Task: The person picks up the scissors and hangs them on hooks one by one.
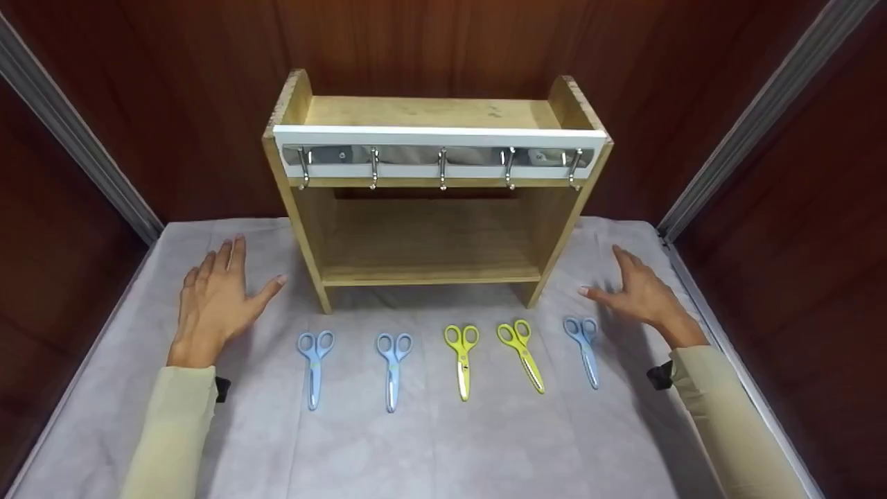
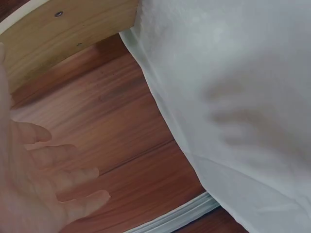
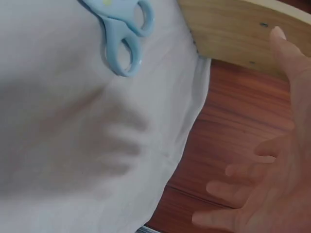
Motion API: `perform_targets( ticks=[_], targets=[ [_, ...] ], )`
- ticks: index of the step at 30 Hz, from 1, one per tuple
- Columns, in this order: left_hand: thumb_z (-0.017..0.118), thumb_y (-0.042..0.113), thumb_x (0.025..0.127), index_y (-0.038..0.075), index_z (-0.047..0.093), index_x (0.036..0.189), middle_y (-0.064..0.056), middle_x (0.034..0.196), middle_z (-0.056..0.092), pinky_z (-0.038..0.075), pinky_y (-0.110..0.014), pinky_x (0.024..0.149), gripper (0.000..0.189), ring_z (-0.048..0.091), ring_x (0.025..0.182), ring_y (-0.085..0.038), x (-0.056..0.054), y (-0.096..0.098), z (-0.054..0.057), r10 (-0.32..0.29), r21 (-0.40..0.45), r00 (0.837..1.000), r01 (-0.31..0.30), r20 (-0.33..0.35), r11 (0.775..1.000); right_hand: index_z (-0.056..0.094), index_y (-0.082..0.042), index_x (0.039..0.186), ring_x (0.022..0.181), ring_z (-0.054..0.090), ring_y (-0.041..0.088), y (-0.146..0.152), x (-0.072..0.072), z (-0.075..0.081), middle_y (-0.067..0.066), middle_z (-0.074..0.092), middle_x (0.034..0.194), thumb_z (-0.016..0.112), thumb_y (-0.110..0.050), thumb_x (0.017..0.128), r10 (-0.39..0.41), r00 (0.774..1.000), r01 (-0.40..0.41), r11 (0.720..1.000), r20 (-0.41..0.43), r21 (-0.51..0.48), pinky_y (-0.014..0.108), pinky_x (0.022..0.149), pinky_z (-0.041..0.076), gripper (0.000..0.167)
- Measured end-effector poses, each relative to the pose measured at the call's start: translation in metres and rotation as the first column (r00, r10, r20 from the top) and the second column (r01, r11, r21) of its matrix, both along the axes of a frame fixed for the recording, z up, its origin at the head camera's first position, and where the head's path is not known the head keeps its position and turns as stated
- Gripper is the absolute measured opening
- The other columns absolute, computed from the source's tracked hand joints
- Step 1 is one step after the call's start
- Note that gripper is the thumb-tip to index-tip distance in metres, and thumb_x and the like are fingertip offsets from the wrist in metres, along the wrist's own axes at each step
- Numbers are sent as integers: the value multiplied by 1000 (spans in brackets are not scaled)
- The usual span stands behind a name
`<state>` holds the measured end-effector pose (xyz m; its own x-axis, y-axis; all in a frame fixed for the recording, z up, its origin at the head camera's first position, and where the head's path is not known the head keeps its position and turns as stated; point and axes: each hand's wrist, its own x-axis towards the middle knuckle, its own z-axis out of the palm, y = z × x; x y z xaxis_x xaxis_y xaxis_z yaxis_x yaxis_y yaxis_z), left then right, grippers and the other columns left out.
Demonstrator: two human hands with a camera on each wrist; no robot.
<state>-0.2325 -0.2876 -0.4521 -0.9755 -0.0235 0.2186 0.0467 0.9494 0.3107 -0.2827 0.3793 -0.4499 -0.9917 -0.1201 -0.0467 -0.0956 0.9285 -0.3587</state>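
In the head view my left hand (image 1: pixel 216 305) hovers over the cloth left of a wooden shelf (image 1: pixel 429 281), fingers spread and holding nothing. My right hand (image 1: pixel 641 294) is likewise spread and bare on the shelf's right side. Scissors lie in a row in front of the shelf, handles toward it: blue scissors (image 1: pixel 315 367) at far left, a second blue pair (image 1: pixel 393 371), yellow-green scissors (image 1: pixel 463 360), another yellow-green pair (image 1: pixel 523 355), and blue scissors (image 1: pixel 583 350) nearest my right hand. That last pair's blue handles (image 3: pixel 112 43) show in the right wrist view, apart from the hand.
A white rail (image 1: pixel 443 132) with several metal hooks (image 1: pixel 443 166) runs across the shelf's upper front. Grey-white cloth (image 1: pixel 429 450) covers the table. Reddish-brown wood panels (image 1: pixel 443 41) stand behind and at both sides, with metal corner strips (image 1: pixel 755 111).
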Motion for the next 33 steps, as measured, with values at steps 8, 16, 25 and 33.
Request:
perform_targets(
  ticks=[8,16,25,33],
  targets=[
    [52,72,99,0,43,156,-30,162,41,29,-76,117,93,38,148,-55,1,8,0,-19,139,998,28,-63,990,46,12,149,130,59,55,-4,11,-4,37,54,148,72,-37,98,33,995,-40,997,-92,-71,67,108,48,75],
    [53,70,100,5,45,157,-26,161,45,35,-72,114,87,43,148,-50,-2,23,10,-43,260,998,54,-45,964,53,10,143,120,65,53,-9,24,-12,35,61,140,72,-28,98,30,998,-36,994,-53,-104,65,101,54,62],
    [55,64,101,6,45,157,-24,162,45,35,-69,117,81,41,149,-49,-9,36,13,-80,325,995,98,-66,941,59,10,137,116,68,53,-17,40,-33,36,68,129,73,-23,97,18,995,-31,991,-99,-127,65,98,54,54],
    [60,61,100,6,41,160,-23,164,43,33,-65,122,83,40,152,-48,-15,42,13,-87,375,992,115,-91,920,56,10,140,122,65,52,-27,52,-43,36,66,132,75,-26,96,-1,995,-5,998,-96,-65,66,103,51,60]
  ],
)
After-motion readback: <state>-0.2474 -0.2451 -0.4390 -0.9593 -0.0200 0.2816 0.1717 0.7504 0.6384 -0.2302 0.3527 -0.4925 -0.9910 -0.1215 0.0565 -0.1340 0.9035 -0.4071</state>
